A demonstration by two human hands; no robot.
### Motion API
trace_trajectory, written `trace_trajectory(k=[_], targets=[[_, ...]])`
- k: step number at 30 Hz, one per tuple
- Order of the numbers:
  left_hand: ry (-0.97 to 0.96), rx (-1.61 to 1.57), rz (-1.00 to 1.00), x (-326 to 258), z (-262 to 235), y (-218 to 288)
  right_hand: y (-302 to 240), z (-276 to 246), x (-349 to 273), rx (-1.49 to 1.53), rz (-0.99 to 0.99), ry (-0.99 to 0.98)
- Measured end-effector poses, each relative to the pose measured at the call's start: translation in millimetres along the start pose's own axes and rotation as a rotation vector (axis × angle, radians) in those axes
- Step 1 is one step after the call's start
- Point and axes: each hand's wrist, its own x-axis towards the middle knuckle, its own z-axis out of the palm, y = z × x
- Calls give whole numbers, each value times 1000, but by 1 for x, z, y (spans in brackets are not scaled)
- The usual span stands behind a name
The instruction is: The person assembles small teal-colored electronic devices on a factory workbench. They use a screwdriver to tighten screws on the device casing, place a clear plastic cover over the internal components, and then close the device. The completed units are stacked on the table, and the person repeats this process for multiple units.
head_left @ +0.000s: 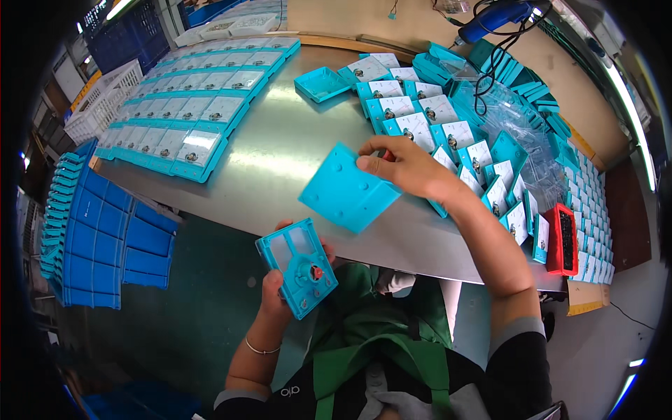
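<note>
My left hand (274, 288) grips a teal plastic housing (302, 276) by its edges, in front of my body. The housing's inner side shows, with pale panes at one end and a small red part (316, 273) near the other. Above and to the right of it, my right hand (413, 168) pinches a flat teal plastic cover (346, 187) by its upper edge. That cover is tilted and apart from the housing. A small red thing (388, 155) shows between my right fingers; its kind is hidden.
Teal units with white faces (413, 129) crowd the metal table (266, 150) at right, beside clear plastic covers (535, 161) and a red bin (561, 241) of small black parts. A teal tray (322, 84) lies farther back. Filled trays (189, 105) stand left; blue crates (105, 231) are stacked below.
</note>
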Motion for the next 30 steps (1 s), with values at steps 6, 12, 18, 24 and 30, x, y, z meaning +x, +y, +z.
trace_trajectory(k=[6, 12, 18, 24, 30], targets=[[91, 197, 8, 0, 3, -7, 45, 36, -14, -590, -64, 40], [117, 445, 108, -11, 15, -15, 31, 72, -58, -747, -51, 121], [47, 389, 63, -1, 63, -36, 57, 57, -128, 722, -36, -49], [-41, 346, 32, 4, 89, -65, 69, 66, -175, 1000, 32, -11], [-64, 319, 35, 2, 96, -74, 68, 69, -191, 982, -8, 45]])
